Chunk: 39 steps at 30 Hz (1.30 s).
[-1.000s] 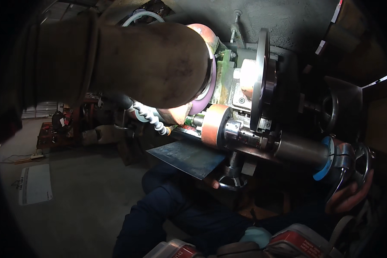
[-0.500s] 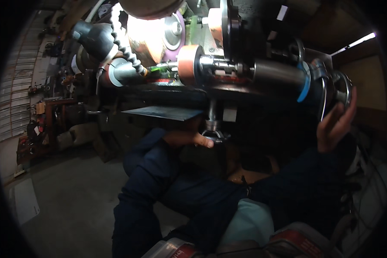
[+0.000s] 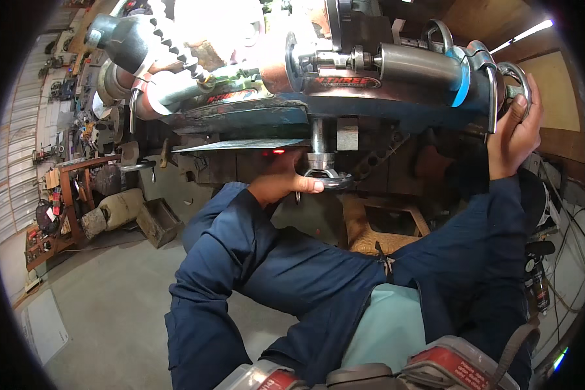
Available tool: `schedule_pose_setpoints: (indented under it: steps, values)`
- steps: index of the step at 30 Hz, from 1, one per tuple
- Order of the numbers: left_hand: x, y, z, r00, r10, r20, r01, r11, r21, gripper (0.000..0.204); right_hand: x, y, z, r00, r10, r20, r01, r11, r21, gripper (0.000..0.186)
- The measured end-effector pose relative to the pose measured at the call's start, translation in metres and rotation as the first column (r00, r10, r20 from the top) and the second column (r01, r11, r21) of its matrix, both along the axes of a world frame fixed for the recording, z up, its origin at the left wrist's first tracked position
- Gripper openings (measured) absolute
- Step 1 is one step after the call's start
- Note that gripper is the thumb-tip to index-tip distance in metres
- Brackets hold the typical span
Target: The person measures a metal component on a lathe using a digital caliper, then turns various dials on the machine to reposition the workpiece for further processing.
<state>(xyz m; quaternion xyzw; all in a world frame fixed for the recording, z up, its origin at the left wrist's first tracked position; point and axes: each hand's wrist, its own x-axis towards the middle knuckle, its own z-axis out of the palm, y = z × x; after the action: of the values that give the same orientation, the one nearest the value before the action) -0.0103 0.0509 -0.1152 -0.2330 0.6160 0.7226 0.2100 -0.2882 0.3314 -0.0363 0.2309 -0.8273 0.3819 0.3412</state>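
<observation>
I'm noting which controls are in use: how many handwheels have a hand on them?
2. The left hand is on the lower handwheel beneath the machine; the right hand is on the right-end handwheel. Both wheels are partly hidden.

The front handwheel (image 3: 337,183) is polished metal with a smooth, rounded rim and spokes, seen at a shallow angle so that its ring looks like a flattened oval. It sits at the near end of a bright cylindrical shaft (image 3: 318,135) with a ringed metal collar (image 3: 320,160), below the grinding machine's bed (image 3: 396,107). The end handwheel (image 3: 524,77), also shiny with a rounded rim, stands tilted at the machine's right end, higher in view.
</observation>
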Motion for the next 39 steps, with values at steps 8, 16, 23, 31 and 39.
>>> schedule_pose_setpoints:
  steps: [8, 16, 23, 31, 39]
  values:
    - [0.002, -0.001, -0.008, 0.996, 0.07, -0.049, -0.067, 0.996, 0.051, 0.085, -0.005, 0.003, -0.024, 0.992, -0.048, -0.113, 0.046, 0.999, -0.025, 0.049]
    - [0.003, -0.003, -0.002, 0.996, 0.089, 0.024, -0.092, 0.986, 0.136, 0.084, -0.006, 0.006, -0.041, 0.97, -0.03, -0.24, 0.029, 1.0, -0.007, 0.05]
    - [0.001, -0.002, -0.001, 0.994, 0.107, 0.03, -0.11, 0.972, 0.21, 0.09, -0.003, 0.002, -0.025, 0.994, -0.031, -0.1, 0.031, 1.0, -0.005, 0.054]
    - [0.006, -0.003, -0.017, 0.988, 0.133, -0.078, -0.112, 0.968, 0.224, 0.089, -0.008, 0.007, -0.045, 0.984, 0.045, -0.17, -0.058, 0.996, -0.069, 0.053]
    - [0.009, -0.005, -0.02, 0.987, 0.145, -0.069, -0.128, 0.971, 0.202, 0.09, -0.02, 0.016, -0.072, 0.92, -0.004, -0.393, 0.035, 0.997, 0.071, 0.055]
